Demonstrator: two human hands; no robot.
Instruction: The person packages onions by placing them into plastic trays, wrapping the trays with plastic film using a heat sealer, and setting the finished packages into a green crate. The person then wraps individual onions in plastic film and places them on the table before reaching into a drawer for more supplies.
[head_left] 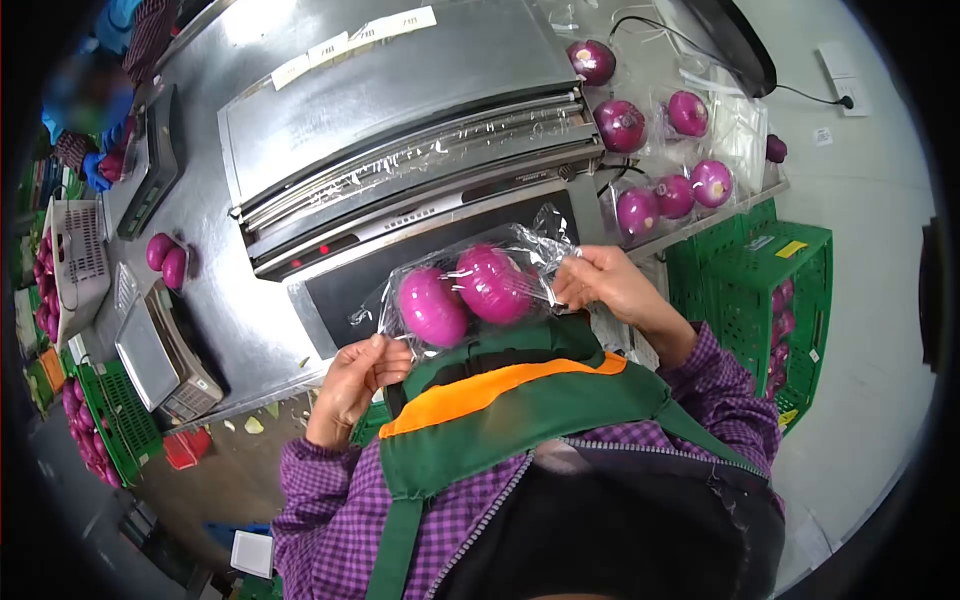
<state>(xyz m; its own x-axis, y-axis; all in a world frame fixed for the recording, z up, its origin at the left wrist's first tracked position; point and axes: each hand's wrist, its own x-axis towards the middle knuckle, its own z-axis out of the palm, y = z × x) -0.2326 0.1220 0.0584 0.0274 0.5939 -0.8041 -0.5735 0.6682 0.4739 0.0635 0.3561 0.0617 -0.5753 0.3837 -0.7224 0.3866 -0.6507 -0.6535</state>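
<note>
Onions (432,306) in film (537,249) btwn L hand (362,384) & R hand (606,286), fingers bent, pinch grips on ends

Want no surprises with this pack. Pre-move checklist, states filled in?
1. Left hand on the pack: ok, fingers at its near left corner.
2. Right hand on the pack: ok, fingers at the gathered end.
3. Both onions within the clear film: ok, side by side.
4. Film smooth all over: not ok, creased and bunched near the right hand.
5. Film sealed underneath: cannot tell, underside hidden.
6. Pack resting on the black plate: cannot tell, it overlaps the plate in view.
</note>
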